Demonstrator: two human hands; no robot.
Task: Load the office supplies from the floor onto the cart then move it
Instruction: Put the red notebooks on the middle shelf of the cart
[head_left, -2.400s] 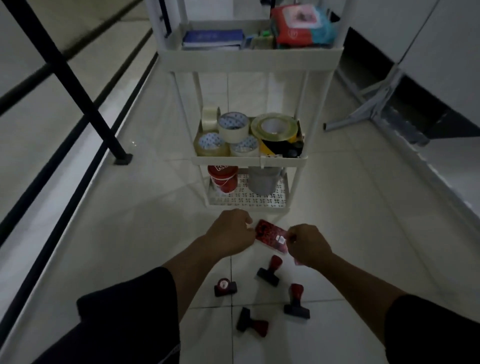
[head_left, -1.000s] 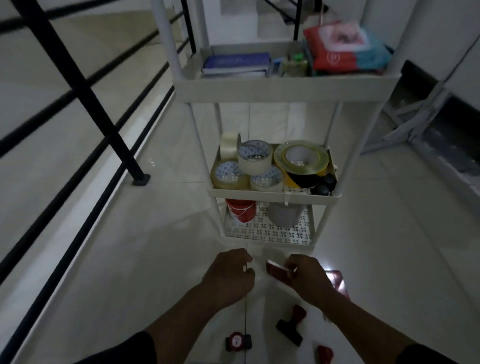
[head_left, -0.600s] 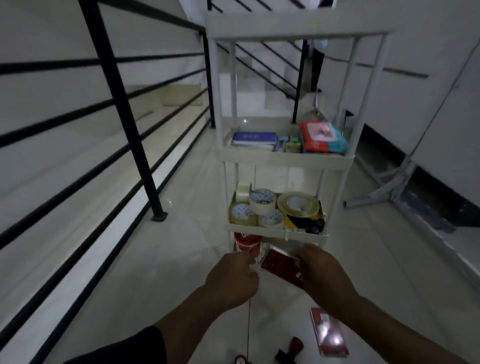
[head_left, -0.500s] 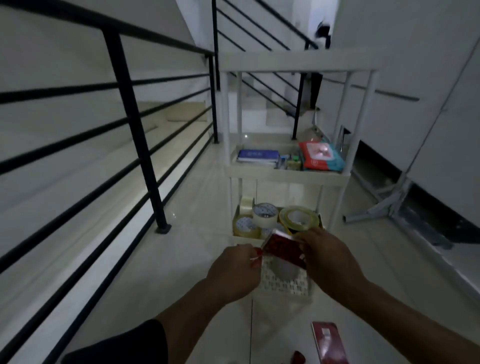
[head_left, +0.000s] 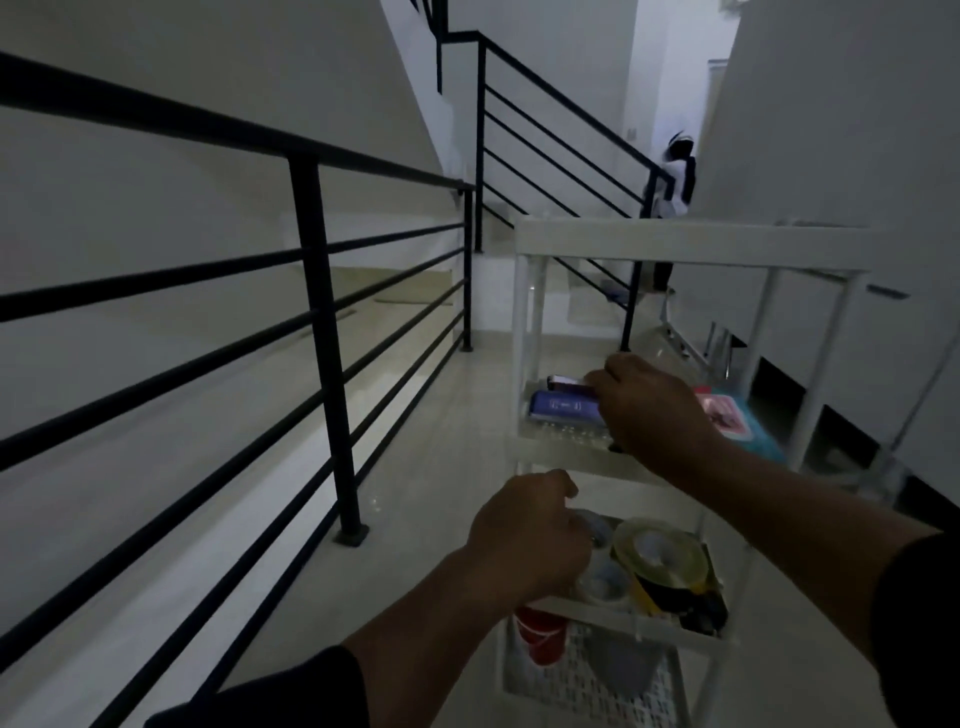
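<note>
1. I see the right hand (head_left: 657, 410) curled round the near end of a small flat dark packet (head_left: 567, 383). The packet hangs just above the blue book (head_left: 563, 406) that lies on the second shelf from the top of the white plastic tiered cart (head_left: 691, 249).
2. The step in hand, as I judge it, is setting the packet down on that shelf. I would lower it flat onto the book or just beside it, well inside the shelf lip, and let go only once it rests.
3. I would keep the wrist clear of the cart's top rail above, since the gap there looks tight.
4. The left hand (head_left: 530, 535) hovers below that shelf, in front of the tape shelf, fingers curled. I cannot tell whether it holds anything.
5. Below the book shelf sit a wide yellowish roll of tape (head_left: 660, 553) and paler rolls beside it. Under those stands a red cup (head_left: 540, 636) on the perforated bottom shelf.
6. To the right of the book lies a red and teal soft pack (head_left: 732, 421).
7. The book's cover carries pale marks, too blurred to read. The packet and pack show no legible writing.
8. Left of the cart runs a black metal railing (head_left: 322, 322).
</note>
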